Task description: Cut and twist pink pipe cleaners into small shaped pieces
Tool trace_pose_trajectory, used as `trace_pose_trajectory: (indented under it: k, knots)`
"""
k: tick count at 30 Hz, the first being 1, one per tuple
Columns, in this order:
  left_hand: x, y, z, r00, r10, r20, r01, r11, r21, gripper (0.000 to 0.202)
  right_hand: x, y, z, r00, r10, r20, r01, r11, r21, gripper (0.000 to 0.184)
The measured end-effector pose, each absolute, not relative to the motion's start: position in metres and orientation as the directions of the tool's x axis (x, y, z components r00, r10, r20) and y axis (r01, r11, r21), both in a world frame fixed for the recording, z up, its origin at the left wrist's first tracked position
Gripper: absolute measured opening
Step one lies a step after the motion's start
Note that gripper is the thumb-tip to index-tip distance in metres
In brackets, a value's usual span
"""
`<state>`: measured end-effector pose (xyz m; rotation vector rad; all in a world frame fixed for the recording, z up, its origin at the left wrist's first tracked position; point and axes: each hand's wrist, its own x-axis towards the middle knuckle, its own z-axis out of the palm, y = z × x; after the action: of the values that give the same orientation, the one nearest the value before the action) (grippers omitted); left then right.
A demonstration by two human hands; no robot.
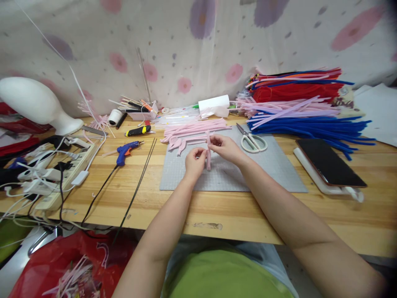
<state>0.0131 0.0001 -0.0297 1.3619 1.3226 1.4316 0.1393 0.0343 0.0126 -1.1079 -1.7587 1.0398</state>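
- We have two hands: left hand (196,162) and right hand (225,147)
- We count one pair of scissors (247,135)
- One cutting mat (273,174)
- One blue glue gun (124,154)
- One utility knife (138,131)
- Two thin dark rods (143,169)
- One smartphone (330,161)
- One mannequin head (27,101)
- One white paper roll (214,104)
- Pink pipe cleaners (195,126) overlap too much for us to count

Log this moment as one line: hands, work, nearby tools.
left hand: pinching pink strip | right hand: pinching same strip, higher | below: grey mat | scissors: on mat | glue gun: left of mat
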Motion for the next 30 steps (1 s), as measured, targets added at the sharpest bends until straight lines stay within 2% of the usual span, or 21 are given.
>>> trace_pose_trajectory:
  k: [5, 9, 14, 17, 24, 30]
  knots:
    - [0.0135, -0.0015, -0.029, -0.278, 0.898, 0.342, 0.254, -0.275, 0.927, 0.013, 0.1349, 0.0337, 0.0089, -0.282, 0.939, 0.195, 0.276, 0.274, -0.921, 0.015]
    - [0.0156, -0.0054, -0.0269, -0.299, 0.86, 0.414, 0.327, -0.315, 0.891, 0.015, 0.1299, 0.0336, 0.0054, -0.261, 0.957, 0.128, 0.148, 0.17, -0.974, 0.018]
    - [0.017, -0.0087, -0.0224, -0.27, 0.851, 0.45, 0.389, -0.331, 0.86, 0.015, 0.1322, 0.0351, 0.0085, -0.083, 0.993, 0.08, -0.032, 0.077, -0.996, 0.02]
    - [0.0172, -0.0086, -0.0226, -0.242, 0.863, 0.444, 0.404, -0.327, 0.854, 0.015, 0.1365, 0.0363, 0.011, -0.056, 0.998, 0.031, -0.093, 0.026, -0.995, 0.02]
    - [0.0178, -0.0052, -0.0293, -0.182, 0.933, 0.311, 0.243, -0.264, 0.934, 0.017, 0.1365, 0.034, 0.0128, -0.112, 0.994, 0.002, -0.06, -0.004, -0.998, 0.022]
    - [0.018, -0.0061, -0.0255, -0.149, 0.961, 0.233, 0.09, -0.221, 0.971, 0.026, 0.1315, 0.0316, 0.0102, -0.117, 0.989, 0.085, 0.049, 0.091, -0.995, 0.023]
